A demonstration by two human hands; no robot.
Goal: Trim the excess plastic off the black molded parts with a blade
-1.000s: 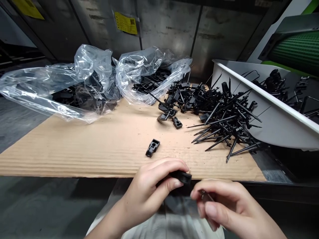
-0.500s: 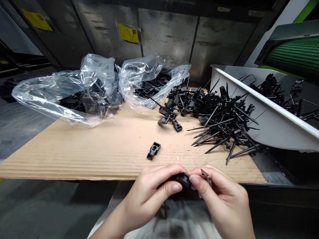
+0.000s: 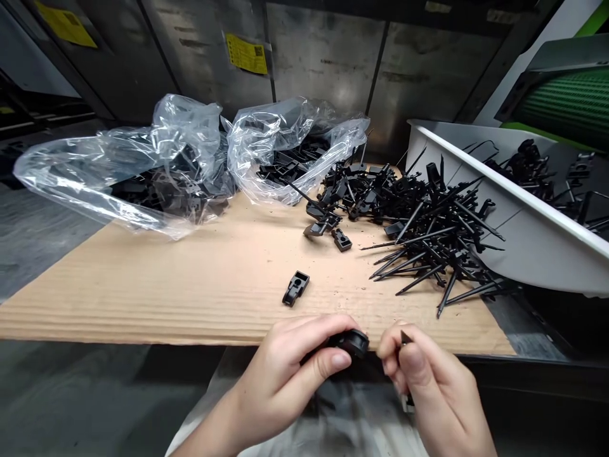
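Observation:
My left hand [image 3: 295, 374] is closed around a rounded black plastic part [image 3: 356, 343], pinched between thumb and fingers above my lap. Just to the right, and apart from that part, my right hand [image 3: 432, 381] is closed on a small pointed blade [image 3: 405, 338]. The blade's dark tip sticks up beside the thumb, and a pale metal end shows below the fingers; most of it is hidden. On the cardboard [image 3: 190, 298] beyond my hands lies a single black clip [image 3: 295, 289]. Another small black piece [image 3: 341, 240] lies farther back near the pile.
A heap of black spiked plastic parts [image 3: 428, 235] covers the right of the board. Two clear plastic bags [image 3: 178, 127] with black parts stand at the back left. A grey bin [image 3: 485, 216] with more parts sits at the right. Metal panels [image 3: 328, 63] rise behind.
My right hand has drawn away from the black part to the right and slightly down, keeping the blade. My left hand still holds the part. The view has shifted slightly.

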